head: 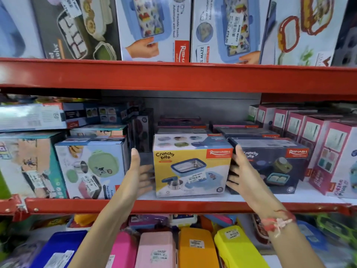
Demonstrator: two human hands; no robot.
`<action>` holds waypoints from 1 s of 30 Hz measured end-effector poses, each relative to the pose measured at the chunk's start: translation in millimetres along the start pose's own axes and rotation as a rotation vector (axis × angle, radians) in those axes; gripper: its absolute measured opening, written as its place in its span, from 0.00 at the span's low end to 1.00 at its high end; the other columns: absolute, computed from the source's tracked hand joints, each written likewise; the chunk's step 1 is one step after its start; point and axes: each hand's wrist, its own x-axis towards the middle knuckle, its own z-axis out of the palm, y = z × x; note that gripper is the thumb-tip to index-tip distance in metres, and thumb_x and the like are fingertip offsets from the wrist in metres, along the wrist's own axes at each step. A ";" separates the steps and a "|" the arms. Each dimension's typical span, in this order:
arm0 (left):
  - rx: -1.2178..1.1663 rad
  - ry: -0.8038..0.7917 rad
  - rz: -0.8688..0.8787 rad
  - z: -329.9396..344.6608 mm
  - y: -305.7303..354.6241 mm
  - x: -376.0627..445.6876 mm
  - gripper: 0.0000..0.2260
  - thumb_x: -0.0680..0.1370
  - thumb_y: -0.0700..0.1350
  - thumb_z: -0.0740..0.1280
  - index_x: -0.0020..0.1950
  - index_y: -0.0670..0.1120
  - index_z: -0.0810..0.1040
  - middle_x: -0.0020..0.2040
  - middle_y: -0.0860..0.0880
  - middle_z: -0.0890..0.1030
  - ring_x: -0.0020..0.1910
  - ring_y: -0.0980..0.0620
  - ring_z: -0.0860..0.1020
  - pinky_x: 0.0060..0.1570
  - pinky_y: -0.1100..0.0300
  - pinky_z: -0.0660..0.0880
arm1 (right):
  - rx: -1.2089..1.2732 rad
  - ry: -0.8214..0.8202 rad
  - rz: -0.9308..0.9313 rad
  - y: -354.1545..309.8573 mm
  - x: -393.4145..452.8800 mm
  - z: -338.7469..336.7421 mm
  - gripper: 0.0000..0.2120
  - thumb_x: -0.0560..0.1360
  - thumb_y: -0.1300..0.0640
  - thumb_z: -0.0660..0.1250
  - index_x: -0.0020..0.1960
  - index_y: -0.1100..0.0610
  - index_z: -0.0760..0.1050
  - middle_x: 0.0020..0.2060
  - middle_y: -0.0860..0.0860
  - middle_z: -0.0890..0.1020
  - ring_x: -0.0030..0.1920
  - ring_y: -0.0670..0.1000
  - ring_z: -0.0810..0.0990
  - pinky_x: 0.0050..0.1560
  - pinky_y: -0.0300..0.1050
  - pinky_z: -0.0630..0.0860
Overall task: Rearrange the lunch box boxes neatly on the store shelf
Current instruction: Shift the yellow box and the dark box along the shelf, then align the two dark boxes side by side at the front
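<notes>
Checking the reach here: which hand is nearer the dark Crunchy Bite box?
Right. The right hand lies between the yellow box and the dark box, against the dark one's front-left edge. The left hand is beyond the yellow box's far side.

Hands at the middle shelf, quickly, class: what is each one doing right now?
Left hand: open, fingers spread beside the yellow Crunchy bite box; contact cannot be told.
Right hand: open, fingers at that box's right side; no closed grip.

Red metal shelving (173, 74), grey back panel (193, 105), bright light
</notes>
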 end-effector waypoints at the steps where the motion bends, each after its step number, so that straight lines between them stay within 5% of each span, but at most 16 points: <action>1: -0.007 -0.009 0.023 -4.9 1.5 -1.6 0.41 0.71 0.70 0.47 0.64 0.39 0.75 0.55 0.42 0.82 0.57 0.42 0.79 0.62 0.47 0.74 | 0.017 0.018 -0.022 -2.1 -0.4 -2.8 0.19 0.71 0.32 0.52 0.47 0.42 0.75 0.51 0.46 0.79 0.55 0.51 0.76 0.65 0.53 0.67; 5: -0.058 0.020 0.132 -17.8 16.1 -4.1 0.28 0.79 0.61 0.51 0.57 0.40 0.79 0.51 0.42 0.84 0.51 0.46 0.83 0.53 0.51 0.79 | 0.144 0.003 -0.105 -16.7 -3.9 -12.6 0.28 0.73 0.36 0.52 0.60 0.55 0.75 0.54 0.55 0.82 0.55 0.55 0.80 0.61 0.54 0.72; 7: -0.056 -0.003 0.200 -23.6 20.0 -2.5 0.24 0.80 0.57 0.55 0.60 0.40 0.78 0.41 0.49 0.87 0.41 0.54 0.85 0.41 0.61 0.81 | 0.152 -0.027 -0.154 -23.3 -6.0 -12.2 0.25 0.74 0.39 0.54 0.59 0.54 0.76 0.50 0.53 0.84 0.50 0.54 0.83 0.50 0.51 0.78; 9: -0.024 -0.028 0.254 -26.0 22.8 -1.4 0.21 0.79 0.54 0.59 0.62 0.42 0.78 0.35 0.54 0.86 0.37 0.58 0.84 0.39 0.65 0.80 | 0.140 -0.023 -0.196 -25.7 -3.6 -8.6 0.17 0.75 0.44 0.58 0.59 0.48 0.76 0.48 0.48 0.85 0.43 0.48 0.85 0.41 0.47 0.79; 12: -0.006 -0.019 0.338 -20.8 24.0 -0.7 0.16 0.78 0.48 0.64 0.63 0.43 0.77 0.28 0.57 0.82 0.33 0.62 0.82 0.35 0.71 0.77 | 0.092 -0.029 -0.296 -23.6 3.3 -1.0 0.17 0.73 0.52 0.64 0.61 0.44 0.73 0.58 0.47 0.81 0.51 0.47 0.82 0.50 0.45 0.81; 14: -0.031 -0.010 0.366 -21.4 21.5 3.1 0.16 0.77 0.43 0.65 0.65 0.44 0.76 0.32 0.56 0.85 0.35 0.62 0.83 0.34 0.71 0.77 | 0.054 -0.041 -0.384 -16.4 8.9 0.7 0.20 0.72 0.55 0.66 0.63 0.42 0.72 0.62 0.44 0.77 0.60 0.44 0.77 0.60 0.46 0.76; 18: -0.024 -0.001 0.406 -22.7 2.2 18.1 0.22 0.75 0.31 0.66 0.69 0.40 0.71 0.61 0.48 0.81 0.61 0.51 0.79 0.55 0.66 0.77 | 0.003 -0.081 -0.526 2.5 13.6 4.3 0.26 0.71 0.67 0.66 0.64 0.46 0.69 0.59 0.40 0.77 0.59 0.38 0.76 0.51 0.33 0.78; 21: -0.018 0.061 0.446 -14.7 -13.9 24.7 0.23 0.73 0.25 0.64 0.64 0.44 0.73 0.57 0.55 0.79 0.59 0.57 0.77 0.51 0.74 0.75 | -0.041 -0.003 -0.582 18.9 18.2 9.8 0.30 0.68 0.72 0.68 0.60 0.43 0.68 0.58 0.37 0.74 0.59 0.34 0.74 0.51 0.29 0.76; 23: 0.008 0.076 0.452 -8.7 -22.4 26.1 0.23 0.73 0.25 0.64 0.58 0.50 0.75 0.54 0.58 0.79 0.56 0.64 0.77 0.51 0.74 0.75 | -0.074 0.059 -0.583 31.5 21.4 13.3 0.33 0.67 0.71 0.70 0.58 0.38 0.66 0.58 0.35 0.72 0.63 0.38 0.72 0.58 0.36 0.75; 26: 0.012 0.103 0.442 -5.5 -37.2 30.2 0.25 0.73 0.24 0.64 0.55 0.54 0.75 0.55 0.57 0.79 0.61 0.57 0.77 0.53 0.72 0.75 | -0.107 0.087 -0.570 48.3 22.2 15.6 0.35 0.66 0.71 0.70 0.57 0.36 0.65 0.59 0.34 0.71 0.66 0.46 0.70 0.65 0.49 0.71; 30: 0.041 0.126 0.440 -3.2 -47.1 26.0 0.23 0.74 0.26 0.65 0.60 0.50 0.74 0.60 0.52 0.78 0.67 0.51 0.74 0.63 0.63 0.73 | -0.184 0.077 -0.556 60.6 18.0 13.7 0.33 0.68 0.66 0.70 0.61 0.36 0.64 0.64 0.43 0.72 0.66 0.46 0.71 0.66 0.51 0.71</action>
